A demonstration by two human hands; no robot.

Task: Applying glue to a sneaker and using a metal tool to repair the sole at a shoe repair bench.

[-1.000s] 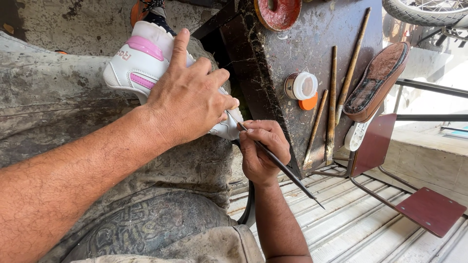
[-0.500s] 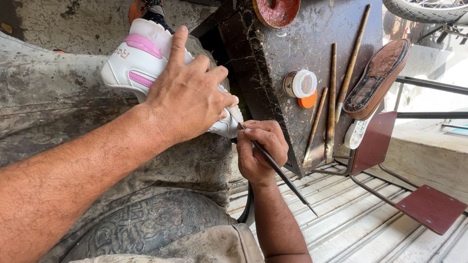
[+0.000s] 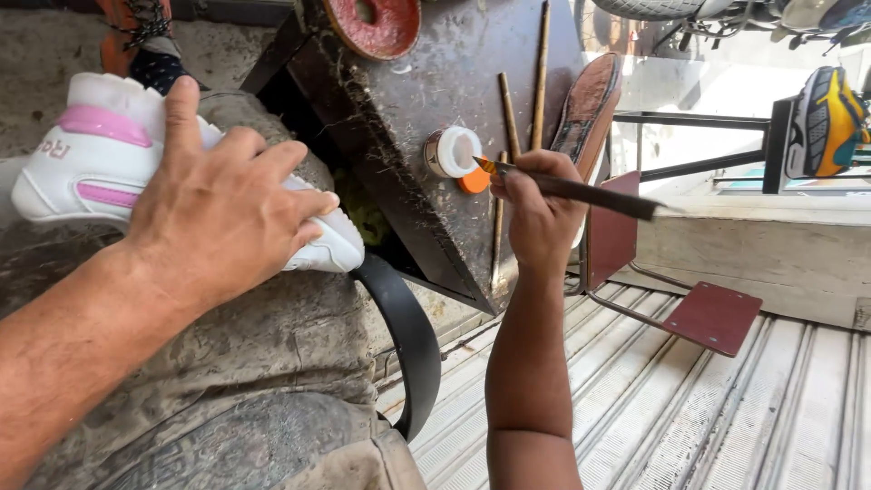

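Left hand (image 3: 222, 213) lies spread, pressing the white-and-pink sneaker (image 3: 91, 154); at three o'clock, right hand (image 3: 537, 204) is clamped on a thin dark brush (image 3: 581, 189) beside the small white glue pot (image 3: 451, 151)

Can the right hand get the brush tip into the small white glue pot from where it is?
Probably yes. The right hand holds the brush with its orange-tipped end right beside the open white pot on the dark workbench. Nothing lies between them. The left hand rests on the white-and-pink shoe, well clear.
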